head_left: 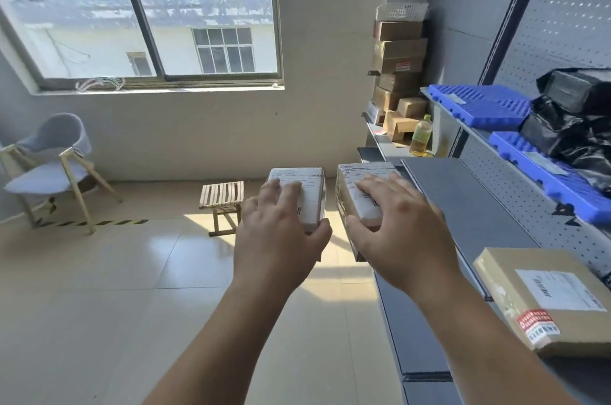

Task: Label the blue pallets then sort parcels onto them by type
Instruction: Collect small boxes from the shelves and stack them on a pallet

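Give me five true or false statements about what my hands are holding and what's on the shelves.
1. The left hand grips the left parcel and the right hand grips the right parcel. True.
2. The black bagged parcels lie on the floor. False: they sit on the nearer blue pallet, on the shelf.
3. The farther blue pallet carries no parcels. True.
4. The cardboard box with the red sticker rests on the wooden stool. False: it lies on the grey lower shelf.
5. A bottle of yellow liquid stands upright on the far shelf. True.
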### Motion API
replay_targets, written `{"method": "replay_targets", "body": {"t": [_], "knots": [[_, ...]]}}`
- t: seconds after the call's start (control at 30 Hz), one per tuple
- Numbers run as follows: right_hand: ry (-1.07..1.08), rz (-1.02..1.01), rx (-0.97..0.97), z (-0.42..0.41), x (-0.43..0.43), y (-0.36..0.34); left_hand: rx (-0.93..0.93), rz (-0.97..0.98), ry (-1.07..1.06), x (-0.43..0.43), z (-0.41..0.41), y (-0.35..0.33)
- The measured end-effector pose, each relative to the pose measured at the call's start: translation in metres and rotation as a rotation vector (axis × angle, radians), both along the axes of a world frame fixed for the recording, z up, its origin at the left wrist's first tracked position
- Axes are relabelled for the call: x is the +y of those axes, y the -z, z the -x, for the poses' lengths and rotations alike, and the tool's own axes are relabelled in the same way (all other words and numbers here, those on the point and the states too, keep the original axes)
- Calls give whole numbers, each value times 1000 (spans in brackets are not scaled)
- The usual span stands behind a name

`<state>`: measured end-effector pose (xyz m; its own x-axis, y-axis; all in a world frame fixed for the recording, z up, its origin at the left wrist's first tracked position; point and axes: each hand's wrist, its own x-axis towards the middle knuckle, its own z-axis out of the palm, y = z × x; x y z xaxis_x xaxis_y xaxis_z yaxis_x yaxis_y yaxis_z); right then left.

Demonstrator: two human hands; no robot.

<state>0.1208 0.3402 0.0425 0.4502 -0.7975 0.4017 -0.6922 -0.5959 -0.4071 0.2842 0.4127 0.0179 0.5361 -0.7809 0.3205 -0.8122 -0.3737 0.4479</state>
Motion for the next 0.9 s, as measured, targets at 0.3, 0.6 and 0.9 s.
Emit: {"method": "replay_targets", "body": {"t": [0.3, 0.6, 0.9], "knots": [[159, 41, 36, -89, -128, -15, -18, 21, 150, -147, -101, -14], [267, 32, 0, -128, -240, -5, -28, 11, 252, -278, -148, -9], [309, 84, -54, -116, -385, -9, -94, 88, 330, -443, -135, -21]]}}
